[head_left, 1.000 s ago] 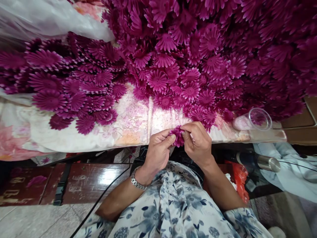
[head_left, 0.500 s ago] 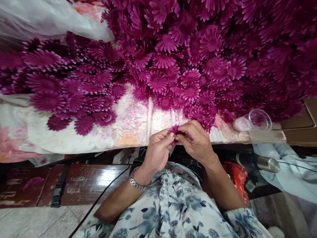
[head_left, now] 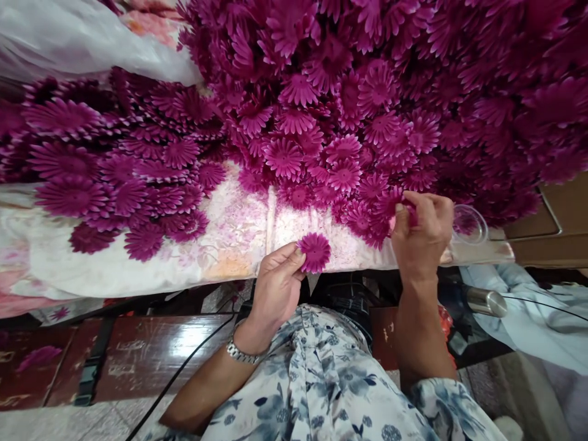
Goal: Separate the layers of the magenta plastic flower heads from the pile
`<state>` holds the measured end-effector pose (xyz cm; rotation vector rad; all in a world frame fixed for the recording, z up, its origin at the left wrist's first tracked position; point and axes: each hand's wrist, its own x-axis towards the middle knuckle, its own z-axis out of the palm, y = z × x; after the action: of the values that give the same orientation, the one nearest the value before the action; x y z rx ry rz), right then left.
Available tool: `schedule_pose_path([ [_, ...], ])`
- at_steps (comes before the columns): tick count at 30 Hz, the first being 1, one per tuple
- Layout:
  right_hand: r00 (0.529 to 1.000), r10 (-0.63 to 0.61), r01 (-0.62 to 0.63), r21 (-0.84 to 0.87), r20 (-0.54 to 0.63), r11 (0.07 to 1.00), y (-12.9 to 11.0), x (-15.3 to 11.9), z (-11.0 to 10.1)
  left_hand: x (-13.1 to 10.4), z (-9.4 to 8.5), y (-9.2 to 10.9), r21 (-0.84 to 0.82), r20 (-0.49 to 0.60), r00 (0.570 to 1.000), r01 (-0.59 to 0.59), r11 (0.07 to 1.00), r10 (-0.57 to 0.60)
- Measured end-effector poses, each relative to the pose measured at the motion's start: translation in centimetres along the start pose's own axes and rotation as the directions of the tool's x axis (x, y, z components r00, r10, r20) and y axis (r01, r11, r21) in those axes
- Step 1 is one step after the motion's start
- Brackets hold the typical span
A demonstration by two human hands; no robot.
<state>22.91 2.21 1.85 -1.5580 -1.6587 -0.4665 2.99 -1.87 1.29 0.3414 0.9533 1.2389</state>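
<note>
My left hand [head_left: 275, 282] pinches a magenta fabric flower [head_left: 315, 252] between thumb and fingers, face up, at the near edge of the cloth-covered table [head_left: 239, 239]. Off to the right, my right hand [head_left: 422, 229] reaches into the edge of the big heap of magenta flowers [head_left: 349, 104], its fingers curled on petals there; whether it holds one I cannot tell. A watch sits on my left wrist [head_left: 239, 352].
A clear plastic cup [head_left: 468, 222] lies on its side just right of my right hand. A second spread of flowers [head_left: 110, 177] lies at the left. A metal bottle [head_left: 484, 301] and a black cable [head_left: 184, 373] are below the table edge.
Both hands were together on one flower; now they have parted. My right hand moved right and up to the heap, and my left hand keeps the flower, now flat and spread.
</note>
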Motion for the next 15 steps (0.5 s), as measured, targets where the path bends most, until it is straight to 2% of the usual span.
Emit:
schedule_pose_path([
  [2, 1.0, 0.005, -0.006, 0.063, 0.023, 0.998, -0.5, 0.2, -0.5, 0.1, 0.1, 0.0, -0.003, -0.008, 1.0, -0.002, 1.0, 0.002],
  [4, 0.988, -0.074, 0.038, 0.247, 0.136, 0.968, -2.2, -0.3, -0.8, 0.1, 0.4, -0.2, -0.001, 0.012, 1.0, -0.005, 1.0, 0.005],
  [6, 0.93, -0.215, 0.065, 0.442, 0.3, 0.895, -4.2, -1.2, -0.7, 0.0, 0.8, -0.4, 0.011, 0.046, 0.999, -0.003, 1.0, 0.003],
  [8, 0.889, -0.273, 0.037, 0.537, 0.367, 0.842, -5.6, -2.1, -0.3, -0.1, 1.3, -0.7, 0.025, 0.076, 0.997, 0.011, 1.0, -0.013],
  [10, 0.896, -0.256, 0.021, 0.542, 0.363, 0.84, -6.2, -2.8, 0.1, -0.3, 1.5, -0.9, 0.033, 0.096, 0.995, 0.017, 0.999, -0.021],
  [15, 0.93, -0.234, 0.077, 0.47, 0.285, 0.879, -6.0, -3.2, 0.2, -0.4, 1.3, -1.0, 0.015, 0.095, 0.995, -0.008, 1.0, 0.007],
])
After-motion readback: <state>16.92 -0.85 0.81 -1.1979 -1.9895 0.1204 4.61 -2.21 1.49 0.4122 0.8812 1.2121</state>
